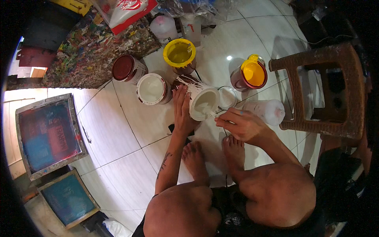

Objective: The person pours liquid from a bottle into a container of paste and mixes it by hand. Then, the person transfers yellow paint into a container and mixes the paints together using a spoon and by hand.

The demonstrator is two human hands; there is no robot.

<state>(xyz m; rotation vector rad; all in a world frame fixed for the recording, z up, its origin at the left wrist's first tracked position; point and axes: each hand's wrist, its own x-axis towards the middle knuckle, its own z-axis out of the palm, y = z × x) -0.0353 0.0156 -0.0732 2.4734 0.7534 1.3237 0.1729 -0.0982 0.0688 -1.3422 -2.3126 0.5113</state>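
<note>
White paint can (202, 102) sits tipped on the tiled floor (118, 138), mouth facing toward the person, just ahead of the bare feet (215, 152). Left hand (182, 108) lies flat against the can's left side, fingers stretched out and close together, steadying it, not wrapped round. Right hand (241, 124) is at the can's lower rim, fingers curled tight on a thin white stick (213, 115) whose tip reaches into the mouth; what kind of tool it is, cannot tell.

Round lid (227, 97) lies flat on the floor just right of the can. White plastic bottle (266, 110) lies on its side beside the right hand. Behind the can: open white tub (152, 89), yellow-rimmed tub (179, 53), dark red tub (125, 68), and an orange-yellow can (252, 74) off to the right. Brown wicker stool (327, 87) stands at far right, near the bottle.

Paint-spattered mat (98, 51) at upper left. Two framed printing screens (49, 134) lie on the floor well left of the person, one reddish-blue, one teal (68, 197). Person squats, both knees at bottom of view.
</note>
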